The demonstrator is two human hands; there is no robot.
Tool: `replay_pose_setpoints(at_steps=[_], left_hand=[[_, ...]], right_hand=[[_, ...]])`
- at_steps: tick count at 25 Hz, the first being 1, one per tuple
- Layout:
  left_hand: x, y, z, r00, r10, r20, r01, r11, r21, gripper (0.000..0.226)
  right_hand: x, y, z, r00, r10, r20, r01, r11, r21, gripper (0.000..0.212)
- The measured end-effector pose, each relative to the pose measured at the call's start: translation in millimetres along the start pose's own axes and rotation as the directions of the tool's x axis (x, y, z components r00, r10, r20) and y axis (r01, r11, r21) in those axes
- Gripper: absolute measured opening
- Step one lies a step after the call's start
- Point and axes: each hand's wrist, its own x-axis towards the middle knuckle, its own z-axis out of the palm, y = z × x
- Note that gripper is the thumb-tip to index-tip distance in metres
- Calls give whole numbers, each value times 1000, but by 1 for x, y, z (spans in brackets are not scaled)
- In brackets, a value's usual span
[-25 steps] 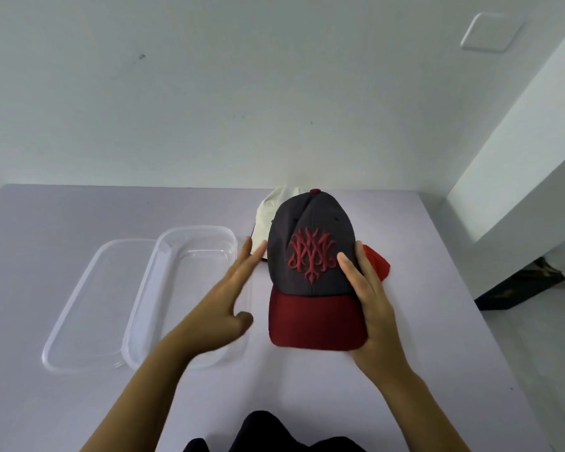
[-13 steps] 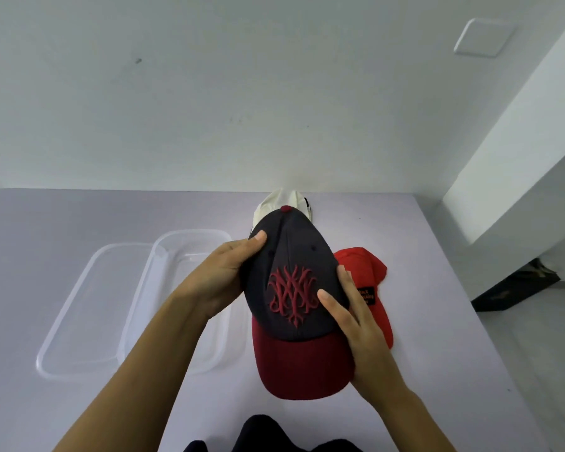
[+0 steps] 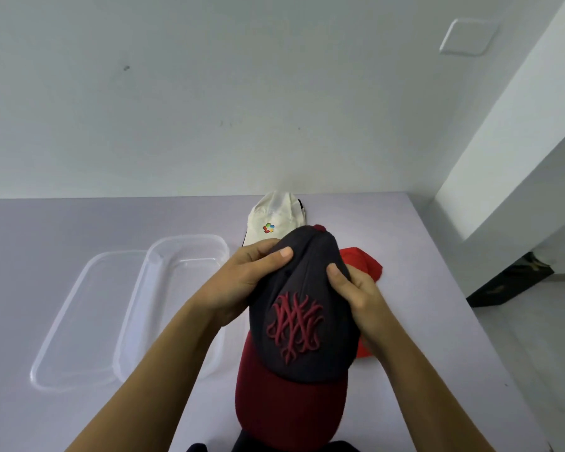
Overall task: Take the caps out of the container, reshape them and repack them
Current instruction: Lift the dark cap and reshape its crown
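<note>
The dark cap is held above the counter with the grip of the left hand and right hand closed on its crown. Dents should be pressed out evenly; fingers underneath are probably supporting it. The container sits empty.

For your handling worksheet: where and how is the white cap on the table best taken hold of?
Probably the white cap by its crown, with a hand coming from above. The rounded crown faces up and is exposed, while its near edge is hidden behind the dark cap.
</note>
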Motion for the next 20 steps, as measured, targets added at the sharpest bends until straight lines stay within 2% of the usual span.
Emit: replay_pose_setpoints(at_steps=[2, 5, 10, 12, 15, 20], left_hand=[[-4, -1, -2, 999, -49, 17, 48, 996, 72, 31], [-11, 5, 0, 988, -133, 76, 118, 977, 180, 26], [-5, 8, -9, 987, -65, -145, 119, 909, 401, 41], [-2, 3, -6, 973, 15, -230, 99, 874, 475, 57], [-1, -2, 5, 929, 177, -324, 25, 845, 534, 58], [1, -1, 7, 904, 220, -366, 8, 848, 529, 55]], right_hand=[[3, -1, -4, 1000, 1, -20, 1, 996, 87, 31], [6, 3, -4, 999, -25, 22, 27, 997, -69, 29], [13, 7, -10, 988, -104, -111, 70, 959, -274, 41], [12, 9, -7, 992, -53, -111, 28, 977, -213, 40], [13, 9, -2, 998, 9, -59, -21, 980, -199, 32], [16, 5, -3, 970, -6, -243, -31, 988, -148, 32]])
